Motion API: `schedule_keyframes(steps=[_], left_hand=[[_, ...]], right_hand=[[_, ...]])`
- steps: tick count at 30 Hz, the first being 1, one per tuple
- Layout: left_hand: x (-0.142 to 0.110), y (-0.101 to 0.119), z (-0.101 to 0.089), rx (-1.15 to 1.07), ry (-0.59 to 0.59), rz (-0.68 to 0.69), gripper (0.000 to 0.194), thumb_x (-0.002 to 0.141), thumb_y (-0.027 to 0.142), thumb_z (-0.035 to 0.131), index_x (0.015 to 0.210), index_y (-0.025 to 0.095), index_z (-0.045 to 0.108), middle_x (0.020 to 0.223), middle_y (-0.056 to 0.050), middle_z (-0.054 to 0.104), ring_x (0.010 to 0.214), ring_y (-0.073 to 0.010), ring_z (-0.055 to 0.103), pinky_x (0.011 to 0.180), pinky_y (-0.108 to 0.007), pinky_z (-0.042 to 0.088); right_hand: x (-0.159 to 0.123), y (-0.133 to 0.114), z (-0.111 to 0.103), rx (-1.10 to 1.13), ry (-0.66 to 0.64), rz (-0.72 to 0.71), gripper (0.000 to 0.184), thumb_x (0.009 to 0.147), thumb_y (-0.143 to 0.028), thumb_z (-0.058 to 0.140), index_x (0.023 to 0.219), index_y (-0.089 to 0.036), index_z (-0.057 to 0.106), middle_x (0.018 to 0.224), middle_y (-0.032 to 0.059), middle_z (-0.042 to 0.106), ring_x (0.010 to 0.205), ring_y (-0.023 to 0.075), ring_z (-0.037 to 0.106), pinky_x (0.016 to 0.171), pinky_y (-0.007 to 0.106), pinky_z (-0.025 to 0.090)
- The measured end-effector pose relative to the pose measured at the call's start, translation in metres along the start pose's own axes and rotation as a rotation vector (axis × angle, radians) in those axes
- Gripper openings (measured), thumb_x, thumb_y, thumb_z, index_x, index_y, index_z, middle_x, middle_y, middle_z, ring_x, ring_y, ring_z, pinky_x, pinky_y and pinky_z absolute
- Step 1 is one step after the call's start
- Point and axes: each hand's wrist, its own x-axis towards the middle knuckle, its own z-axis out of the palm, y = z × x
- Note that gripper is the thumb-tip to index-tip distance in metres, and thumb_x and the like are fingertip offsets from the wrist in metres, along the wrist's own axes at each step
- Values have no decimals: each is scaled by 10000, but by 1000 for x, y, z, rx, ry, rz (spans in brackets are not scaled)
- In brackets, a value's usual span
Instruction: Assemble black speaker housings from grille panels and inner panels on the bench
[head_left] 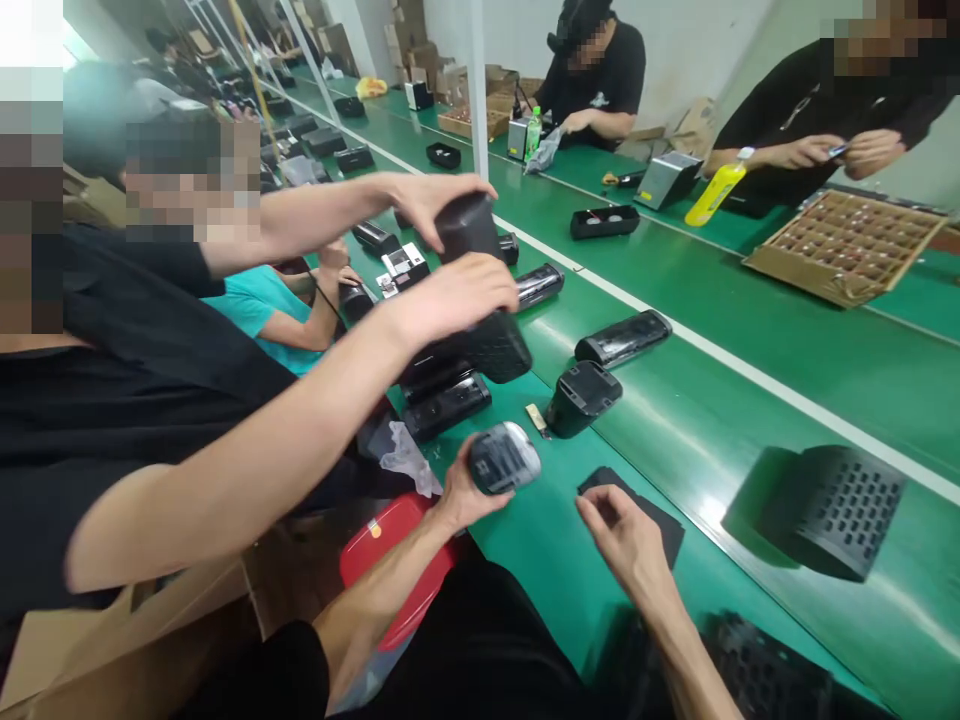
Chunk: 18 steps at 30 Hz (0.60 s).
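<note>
My left hand (pixel 466 497) is wrapped round a dark rounded plastic housing (pixel 504 458), whose flat, shiny end with slots faces up. Lower right of it, my right hand (pixel 628 535) has thumb and forefinger brought together at the edge of some flat black sheets (pixel 664 525) on the green bench. Whether a sheet is caught between those fingertips I cannot make out. Just beyond my hands stands another black housing (pixel 585 398), with a small pale strip (pixel 537 420) lying beside it.
A co-worker's arms (pixel 315 430) reach across from the left, holding a large black casing (pixel 499 345). A perforated black housing (pixel 840 510) sits on the green belt (pixel 720 400) at right. Long black units (pixel 624 338) lie farther up. A red bin (pixel 397 545) stands below the bench edge.
</note>
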Motion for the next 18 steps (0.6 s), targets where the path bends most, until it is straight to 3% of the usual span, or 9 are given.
schedule_keyframes(steps=[1, 3, 6, 9, 12, 14, 16, 17, 18], left_hand=[[9, -8, 4, -37, -20, 21, 696, 827, 535, 655, 1384, 152, 490, 1079, -70, 732, 1038, -313, 773, 799, -519, 626], [27, -23, 15, -60, -15, -1, 995, 614, 456, 886, 1433, 174, 397, 1178, -118, 728, 1101, -356, 748, 917, -550, 632], [46, -37, 28, -45, 8, -90, 1077, 576, 416, 935, 1446, 175, 346, 1248, -177, 704, 1168, -388, 709, 992, -578, 593], [56, -43, 32, -40, 9, -151, 1037, 597, 407, 939, 1434, 184, 370, 1271, -178, 692, 1194, -364, 690, 1018, -548, 571], [45, -44, 24, -102, -23, -127, 1038, 572, 402, 966, 1422, 191, 410, 1285, -164, 673, 1209, -333, 671, 1035, -498, 556], [21, -41, 16, -127, 27, -128, 912, 640, 436, 935, 1383, 202, 460, 1253, -139, 671, 1162, -299, 675, 999, -458, 562], [-10, -31, 14, -116, 98, -155, 579, 811, 456, 808, 1265, 209, 547, 1120, -92, 690, 1006, -243, 690, 905, -405, 569], [-24, -22, 19, -125, 37, -132, 387, 895, 444, 719, 1178, 216, 586, 1020, -62, 693, 897, -213, 682, 831, -369, 566], [-35, -12, 28, -157, -110, -70, 247, 951, 417, 649, 1102, 223, 621, 957, -41, 696, 849, -195, 672, 807, -346, 554]], right_hand=[[7, 20, 1, -15, -4, 170, 297, 873, -508, 555, 819, -232, 654, 784, 57, 721, 741, 252, 675, 711, 356, 504], [18, 57, 2, -67, 8, 389, 255, 852, -449, 559, 744, -230, 630, 666, 41, 687, 657, 242, 652, 650, 336, 463], [26, 95, 8, -127, 80, 514, 204, 838, -381, 571, 719, -225, 626, 713, 63, 723, 703, 248, 672, 661, 324, 446], [36, 107, 21, -168, 133, 597, 256, 882, -430, 565, 755, -223, 645, 768, 86, 744, 732, 253, 677, 669, 325, 440], [50, 108, 39, -176, 154, 610, 343, 918, -540, 570, 845, -222, 678, 856, 101, 759, 807, 262, 686, 714, 332, 451], [59, 107, 50, -171, 149, 609, 347, 923, -551, 588, 896, -221, 694, 897, 107, 760, 848, 266, 688, 744, 335, 455], [65, 109, 57, -162, 140, 610, 315, 943, -501, 577, 935, -215, 708, 929, 117, 759, 888, 270, 689, 768, 337, 456], [66, 110, 59, -153, 135, 609, 300, 953, -468, 563, 953, -210, 716, 943, 123, 758, 908, 271, 690, 780, 337, 456], [66, 112, 59, -142, 131, 607, 297, 961, -442, 547, 971, -204, 724, 955, 127, 759, 928, 272, 691, 793, 336, 456]])
